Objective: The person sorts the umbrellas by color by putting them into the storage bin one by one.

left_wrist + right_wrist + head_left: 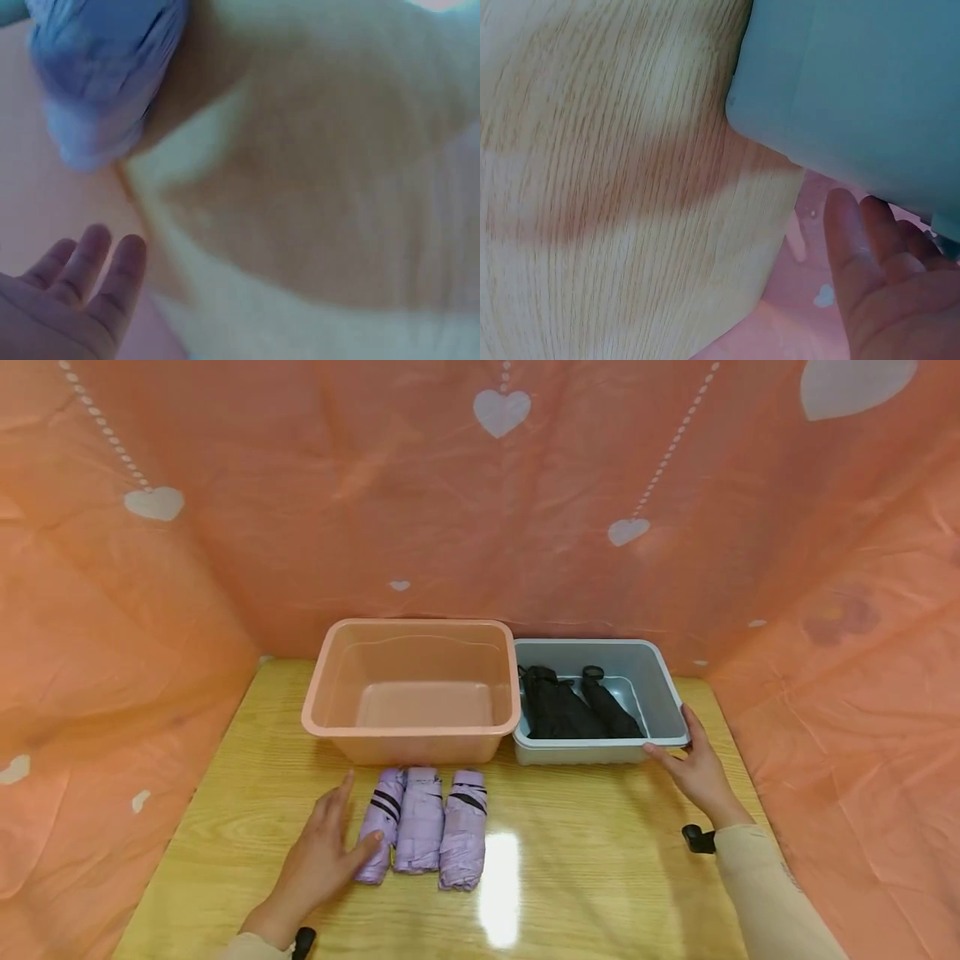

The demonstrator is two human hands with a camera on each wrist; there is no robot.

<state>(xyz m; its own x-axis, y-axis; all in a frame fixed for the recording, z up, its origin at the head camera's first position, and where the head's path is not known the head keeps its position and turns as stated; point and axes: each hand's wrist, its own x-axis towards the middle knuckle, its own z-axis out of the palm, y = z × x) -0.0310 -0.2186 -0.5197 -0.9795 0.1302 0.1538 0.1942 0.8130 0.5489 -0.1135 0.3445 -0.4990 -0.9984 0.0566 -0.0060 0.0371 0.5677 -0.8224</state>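
Three folded lilac umbrellas, the left (382, 822), middle (420, 822) and right (463, 839), lie side by side on the table. My left hand (318, 852) is beside the left umbrella with its fingers extended; the thumb tip overlaps that umbrella in the head view. Blurred lilac fabric (105, 82) is above the fingers in the left wrist view. My right hand (701, 777) is at the front right corner of a grey bin (581, 752), thumb at the front rim and fairly straight fingers along the side. The right wrist view shows those fingers (847, 232) near the bin wall.
An orange plastic bin (420, 747) stands left of the grey one, their rims meeting. Inside the grey bin lie black cloth-covered bundles (558, 706), one with a loop. The wooden table (592, 860) is bordered by orange sheeting (420, 510) with pale hearts.
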